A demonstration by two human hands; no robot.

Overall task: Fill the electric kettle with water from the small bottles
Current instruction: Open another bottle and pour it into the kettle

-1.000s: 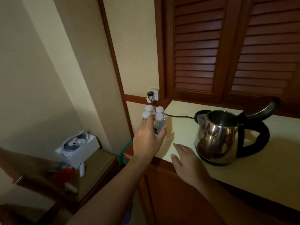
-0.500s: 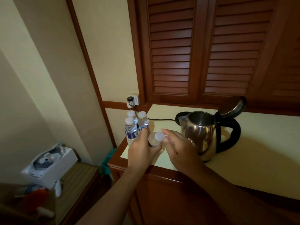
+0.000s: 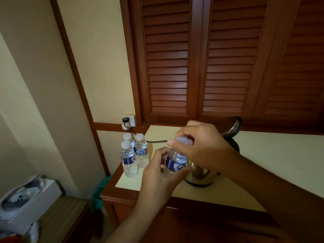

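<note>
The left hand (image 3: 157, 179) curls its fingers round the lower body of a small bottle (image 3: 175, 163), held nearly upright over the counter's (image 3: 271, 163) front left part. The right hand (image 3: 205, 146) grips its cap (image 3: 182, 140) with curled fingers. The kettle (image 3: 201, 176) stands just behind.

Louvred doors (image 3: 201, 58) rise beside a wall socket (image 3: 131, 120); white box (image 3: 29, 200) lower left.

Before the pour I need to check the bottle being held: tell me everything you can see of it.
The held bottle is small, clear plastic, with a blue label bearing white print and a pale cap. It is tilted slightly right, held in front of the kettle. The left hand grips its body; the right hand pinches the cap, which is on.
</note>
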